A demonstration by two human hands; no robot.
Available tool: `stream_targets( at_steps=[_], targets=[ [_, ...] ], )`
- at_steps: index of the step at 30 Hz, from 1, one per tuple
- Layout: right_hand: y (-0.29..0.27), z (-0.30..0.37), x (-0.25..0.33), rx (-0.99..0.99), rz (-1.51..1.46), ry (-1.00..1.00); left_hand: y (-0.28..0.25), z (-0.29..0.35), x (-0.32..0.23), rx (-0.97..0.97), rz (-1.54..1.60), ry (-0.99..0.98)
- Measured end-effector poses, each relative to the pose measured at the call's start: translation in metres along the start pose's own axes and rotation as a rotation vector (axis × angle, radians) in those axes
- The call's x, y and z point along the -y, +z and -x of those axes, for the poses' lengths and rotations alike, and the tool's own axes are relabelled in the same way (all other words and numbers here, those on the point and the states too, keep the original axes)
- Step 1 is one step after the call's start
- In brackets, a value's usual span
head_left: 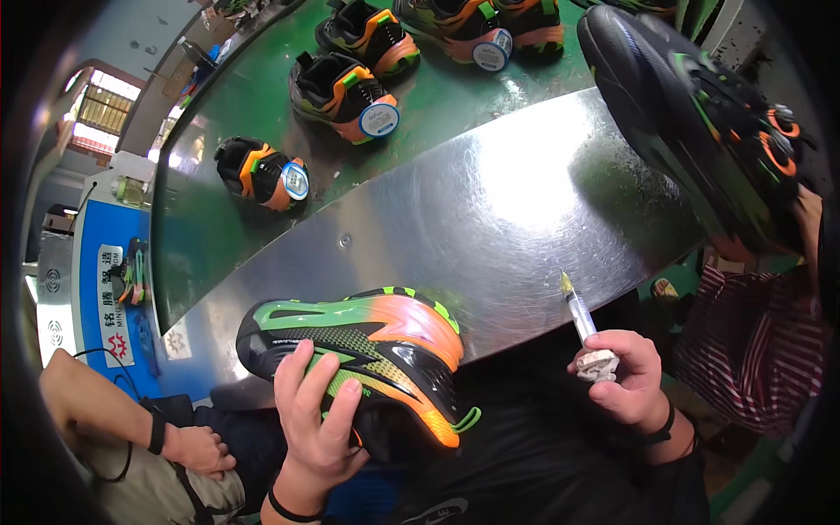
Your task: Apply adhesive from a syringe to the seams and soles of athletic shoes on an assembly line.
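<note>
Left hand (319, 420) fingers clasp sneaker (359, 350) sole-up against steel surface (490, 210); light, flexible, grippy midsole. Right hand (626, 381) fingers pinch slim applicator (579, 319).

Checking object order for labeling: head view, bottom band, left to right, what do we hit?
Another person's hand resting on a lap → left hand gripping the green-orange-black sneaker → right hand holding a small applicator brush → striped red sleeve of a person at the right edge.
</note>
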State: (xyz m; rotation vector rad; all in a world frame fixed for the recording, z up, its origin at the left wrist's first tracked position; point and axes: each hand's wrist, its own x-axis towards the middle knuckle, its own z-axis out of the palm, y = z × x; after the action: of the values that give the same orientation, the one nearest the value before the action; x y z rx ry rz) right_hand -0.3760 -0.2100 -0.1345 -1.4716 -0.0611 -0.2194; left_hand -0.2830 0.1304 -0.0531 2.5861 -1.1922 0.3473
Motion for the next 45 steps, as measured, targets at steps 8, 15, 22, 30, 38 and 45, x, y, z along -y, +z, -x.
stream_targets(
  at_steps=[8,15,22,30,38,45],
  targets=[
    [0.009,-0.007,0.023,0.253,-0.266,-0.170,0.001,0.017,-0.008,-0.008,-0.049,0.004],
    [0.040,-0.045,0.024,0.491,-0.670,-0.038,0.007,0.022,-0.006,-0.057,-0.074,-0.007],
    [0.057,-0.057,0.021,0.505,-0.682,0.019,0.001,0.028,-0.004,0.023,-0.115,0.017],
    [0.063,-0.060,0.021,0.471,-0.637,0.054,0.001,0.031,-0.003,0.003,-0.107,0.001],
    [0.061,-0.060,0.021,0.481,-0.602,0.009,-0.001,0.030,-0.003,-0.003,-0.112,-0.014],
    [0.057,-0.054,0.021,0.458,-0.585,-0.009,-0.008,0.027,0.000,0.035,-0.121,-0.015]
  ],
)
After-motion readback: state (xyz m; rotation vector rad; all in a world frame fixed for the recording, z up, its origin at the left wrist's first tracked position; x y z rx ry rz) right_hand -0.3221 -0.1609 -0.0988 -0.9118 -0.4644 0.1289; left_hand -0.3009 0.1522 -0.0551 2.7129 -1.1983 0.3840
